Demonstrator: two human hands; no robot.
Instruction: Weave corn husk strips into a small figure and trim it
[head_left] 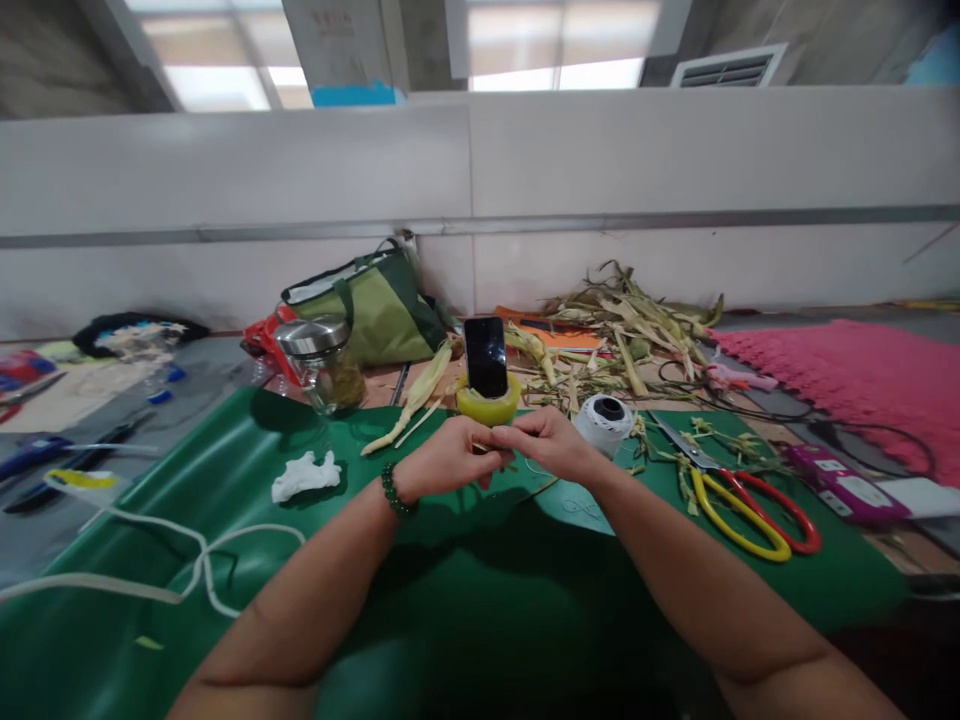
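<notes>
Near the far edge of the green cover, the left hand and right hand are meeting, fingertips pinching a thin strip that they are mostly hiding. Just beyond, a phone propped in a yellow roll is blocking the way, and a white spool is crowding the right hand. Husks are heaping toward the far edge of the surface; scissors are lying toward the cover's right edge, a jar standing at its far left. Nearer, the cover is giving both forearms room.
</notes>
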